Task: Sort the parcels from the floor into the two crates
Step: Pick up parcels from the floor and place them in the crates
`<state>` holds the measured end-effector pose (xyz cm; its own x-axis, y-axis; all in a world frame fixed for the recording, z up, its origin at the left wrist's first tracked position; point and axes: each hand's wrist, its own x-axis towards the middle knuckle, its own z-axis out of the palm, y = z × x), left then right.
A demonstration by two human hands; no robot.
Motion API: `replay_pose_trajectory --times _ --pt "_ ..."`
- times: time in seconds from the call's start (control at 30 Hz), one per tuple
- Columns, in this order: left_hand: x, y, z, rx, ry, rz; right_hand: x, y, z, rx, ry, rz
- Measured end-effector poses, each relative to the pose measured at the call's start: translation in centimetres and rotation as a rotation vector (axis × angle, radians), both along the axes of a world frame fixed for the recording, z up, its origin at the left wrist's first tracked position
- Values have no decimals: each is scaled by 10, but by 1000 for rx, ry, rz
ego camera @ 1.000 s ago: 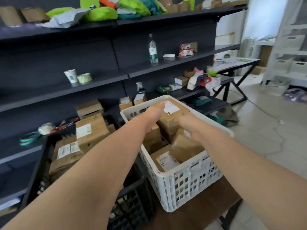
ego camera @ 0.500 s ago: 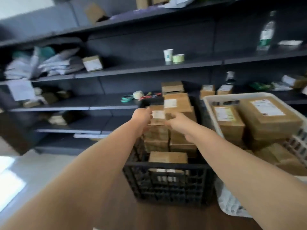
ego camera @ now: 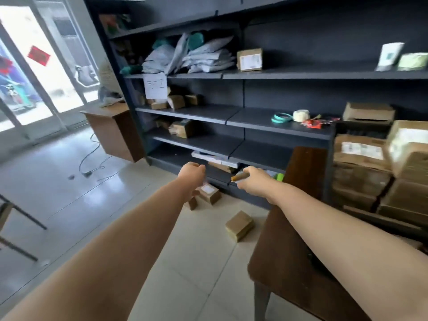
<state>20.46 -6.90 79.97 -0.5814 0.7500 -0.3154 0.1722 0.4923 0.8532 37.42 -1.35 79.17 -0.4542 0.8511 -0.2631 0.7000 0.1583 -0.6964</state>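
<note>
Both our arms are stretched forward over the floor, toward the base of the dark shelving unit (ego camera: 231,117); our left hand (ego camera: 191,176) is curled into a loose fist, nothing visible in it; our right hand (ego camera: 253,183) has its fingers drawn in, and a small brown object (ego camera: 240,176) sticks out at the fingertips; whether it is gripped or merely lies behind the hand, we cannot tell.

Parcels on the tiled floor (ego camera: 69,181): one labelled carton (ego camera: 208,193) just below and behind our left wrist, close to the shelf foot; a smaller brown piece (ego camera: 192,202) touching or just beside it, partly hidden by the forearm; one plain carton (ego camera: 239,225) lying apart from those, near the corner of the brown table (ego camera: 284,262).

At the right edge, stacked cartons (ego camera: 361,167) sit piled together on that table; the crate around them is mostly out of view; our right forearm crosses above the tabletop.
</note>
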Motion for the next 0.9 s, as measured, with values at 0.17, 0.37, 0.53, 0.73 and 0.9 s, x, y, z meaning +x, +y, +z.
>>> replay_pose_trajectory --times 0.17,0.37,0.53,0.73,0.9 --pt "-80 -30 -25 -79 -14 30 -65 -6 -29 -44 -105 21" --pt "-127 -32 -62 -151 -28 21 -121 7 -67 -68 -210 63" --pt "-154 -9 -85 -206 -8 -29 -164 38 -97 -84 -239 82" --pt "-210 59 -109 -268 25 -18 -229 111 -137 -163 -200 93" --pt "-246 122 -143 -404 -24 -13 -275 177 -169 -242 -190 97"
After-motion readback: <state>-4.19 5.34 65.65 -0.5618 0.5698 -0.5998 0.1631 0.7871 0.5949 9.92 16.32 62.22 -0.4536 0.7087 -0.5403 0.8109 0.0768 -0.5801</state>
